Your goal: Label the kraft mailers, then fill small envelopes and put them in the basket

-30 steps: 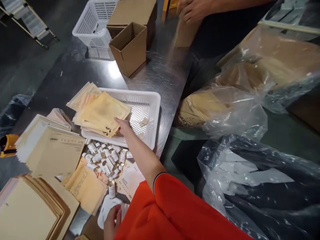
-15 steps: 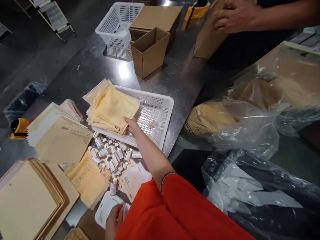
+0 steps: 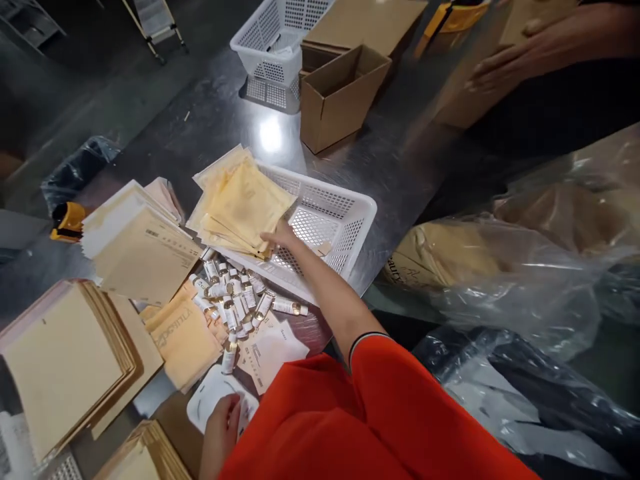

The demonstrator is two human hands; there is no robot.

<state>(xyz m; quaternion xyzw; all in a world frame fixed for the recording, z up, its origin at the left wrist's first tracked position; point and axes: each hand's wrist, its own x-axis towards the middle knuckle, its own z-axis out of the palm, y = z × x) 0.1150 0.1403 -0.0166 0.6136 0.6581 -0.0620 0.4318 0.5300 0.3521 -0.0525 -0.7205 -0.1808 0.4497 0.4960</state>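
My right hand is closed on the lower right edge of a stack of yellow packets, its thumb on top. The stack lies over the left part of a white mesh basket. A small piece of brown card is in the basket. My left hand is at the bottom, fingers curled over a white shallow tray; what they hold, if anything, is hidden. Between my hands lie a heap of small labelled bottles, printed paper sheets and folded orange cloth-like pieces.
Brown envelopes and a thick stack of tan sheets are on the left. Behind the basket stand an open cardboard box and another white basket. A co-worker's hand touches a carton. Plastic-wrapped bags are at right.
The camera view has shifted, so the table things appear farther right. My right hand stays at the packets' edge and my left at the tray. The co-worker's carton has tilted.
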